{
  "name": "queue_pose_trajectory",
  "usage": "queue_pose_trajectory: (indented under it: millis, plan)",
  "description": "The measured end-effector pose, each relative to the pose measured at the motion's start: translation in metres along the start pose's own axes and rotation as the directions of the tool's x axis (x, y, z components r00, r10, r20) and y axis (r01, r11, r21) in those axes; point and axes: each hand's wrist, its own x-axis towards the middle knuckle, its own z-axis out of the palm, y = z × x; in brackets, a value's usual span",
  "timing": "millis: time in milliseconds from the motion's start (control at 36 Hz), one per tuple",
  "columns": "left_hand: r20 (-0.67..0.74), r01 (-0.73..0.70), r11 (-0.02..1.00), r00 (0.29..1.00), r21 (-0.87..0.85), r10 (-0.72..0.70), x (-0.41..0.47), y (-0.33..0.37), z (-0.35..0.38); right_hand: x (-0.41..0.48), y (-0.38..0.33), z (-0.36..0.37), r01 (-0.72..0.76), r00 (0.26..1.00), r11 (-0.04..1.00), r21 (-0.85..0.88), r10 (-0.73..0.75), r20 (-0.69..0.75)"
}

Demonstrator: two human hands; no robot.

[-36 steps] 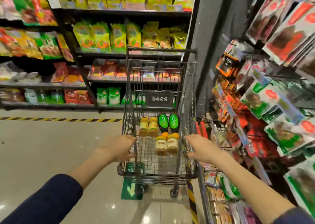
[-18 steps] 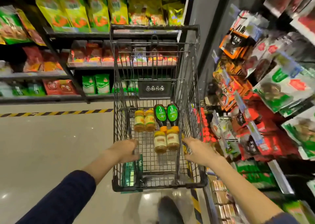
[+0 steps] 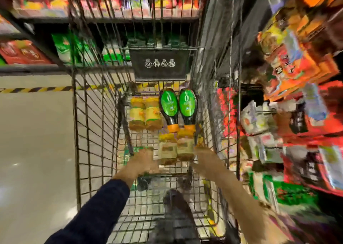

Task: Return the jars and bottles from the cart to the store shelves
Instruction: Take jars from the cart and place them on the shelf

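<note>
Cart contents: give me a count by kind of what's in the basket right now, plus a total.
Dark bottles with green labels: 2
Yellow-lidded jars, far pair: 2
Yellow-lidded jars, near pair: 2
Total: 6 items lying in the cart. Motion blur hides any finer label detail.

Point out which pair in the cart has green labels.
The two dark bottles at the far right, lying caps toward the person, orange-capped; the four jars carry yellowish or pale labels.
</note>
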Motion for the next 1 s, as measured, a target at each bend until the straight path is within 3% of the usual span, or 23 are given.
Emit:
queue_pose_trajectory:
  millis: [111, 306, 528, 722, 806, 1000]
  plan:
    - [0.030, 0.071, 0.953, 0.997, -0.293, -0.065, 0.033, 0.017, 0.014, 0.024, 0.013, 0.009, 0.005, 1.000, 1.000, 0.013, -0.005, 0.007]
    - [0.061, 0.114, 0.827, 0.994, -0.551, -0.096, 0.060, 0.029, 0.040, 0.043, 0.022, 0.023, 0.013, 1.000, 0.999, 0.036, -0.012, -0.011]
    - [0.146, 0.143, 0.739, 0.987, -0.658, -0.061, 0.052, 0.030, 0.032, 0.050, 0.024, 0.031, 0.024, 0.999, 0.997, 0.078, -0.022, -0.024]
    - [0.150, 0.133, 0.674, 0.988, -0.727, -0.033, 0.016, 0.025, 0.008, 0.056, 0.020, 0.034, -0.099, 0.995, 0.974, 0.205, 0.103, -0.010]
    - [0.107, 0.086, 0.661, 0.994, -0.745, -0.008, -0.007, 0.019, -0.005, 0.065, 0.019, 0.040, -0.173, 0.982, 0.925, 0.340, 0.190, -0.018]
    - [-0.027, 0.001, 0.614, 0.999, -0.789, -0.036, -0.068, 0.010, -0.048, 0.080, 0.013, 0.047, -0.231, 0.962, 0.869, 0.438, 0.272, -0.033]
